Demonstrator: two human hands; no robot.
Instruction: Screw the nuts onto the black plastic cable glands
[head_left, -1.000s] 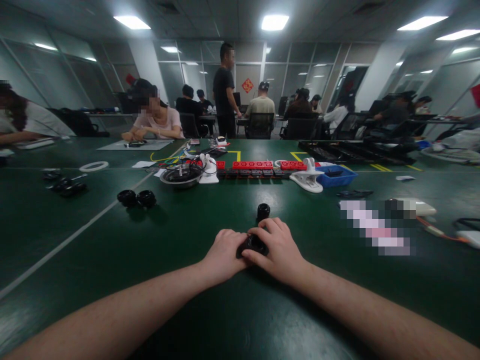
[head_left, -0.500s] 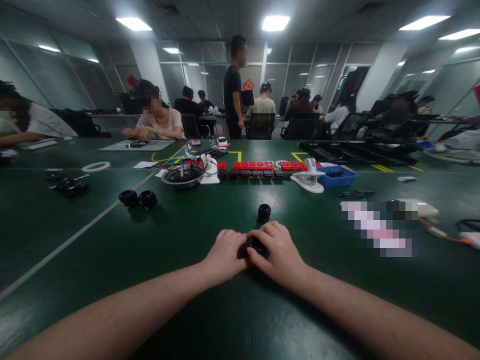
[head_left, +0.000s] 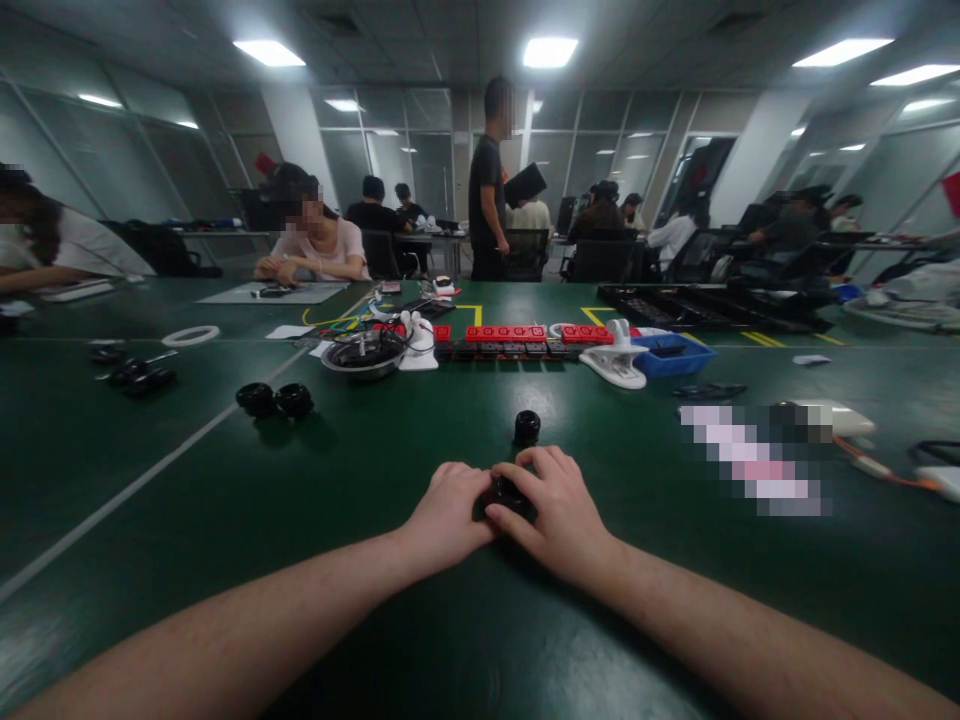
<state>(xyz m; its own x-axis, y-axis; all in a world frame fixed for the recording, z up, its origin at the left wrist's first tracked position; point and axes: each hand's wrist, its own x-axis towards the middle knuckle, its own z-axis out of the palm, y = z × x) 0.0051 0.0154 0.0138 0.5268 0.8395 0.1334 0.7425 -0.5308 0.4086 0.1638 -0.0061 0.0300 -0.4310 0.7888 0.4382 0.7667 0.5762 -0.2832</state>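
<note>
Table [head_left: 427,640], dark green, smooth, semi-gloss, spans most of lower frame; pale glare patches at bottom center and lower left. White line [head_left: 157,467] runs diagonally on left side, yellow tape marks [head_left: 480,315] above center.

Room behind: glass partitions [head_left: 420,120] with thin frames, pale pillars [head_left: 289,130], bright rectangular ceiling light [head_left: 550,52] at top center. Standing person [head_left: 487,180] in dark clothes, upper center; seated person [head_left: 319,235] in light top, upper left, leaning over grey mat [head_left: 315,292]. More seated people at desks, upper right.

Left hand [head_left: 450,510] and right hand [head_left: 559,510], both bare, grasp black round part [head_left: 511,497] from either side, just below frame center. Part is shiny, hard-looking, hollow on top; lower portion partly covered by fingers.

Black cylinder [head_left: 527,427], glossy, upright, just beyond right hand. Two black knobby pieces [head_left: 274,400], side by side, left of center. White flat ring [head_left: 190,336] farther left. Shiny round metal bowl [head_left: 364,358] holds dark items; red blocks [head_left: 506,333] in row at center, white clip [head_left: 616,360] with smooth curves touching or overlapping blue plastic bin [head_left: 675,357], can't tell which.
</note>
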